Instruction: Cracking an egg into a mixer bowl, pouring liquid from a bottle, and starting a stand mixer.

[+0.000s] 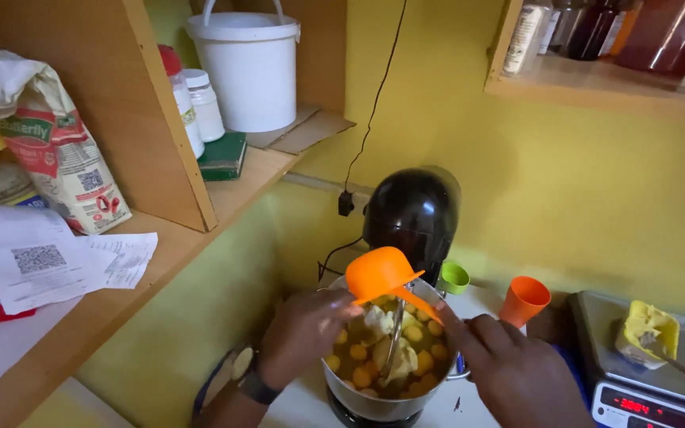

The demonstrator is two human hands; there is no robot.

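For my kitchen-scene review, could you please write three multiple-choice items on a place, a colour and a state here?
1. Where is the white bucket? A on the wooden shelf; B on the scale; C on the floor.
2. What colour is the scoop over the mixer bowl? A green; B orange; C white.
3. What state are the eggs in the bowl in? A still in shells; B cracked, yolks whole; C fully beaten.

Answers: 1 A, it stands on the upper shelf board. 2 B, the right hand holds its handle. 3 B, round yolks show by the left hand.
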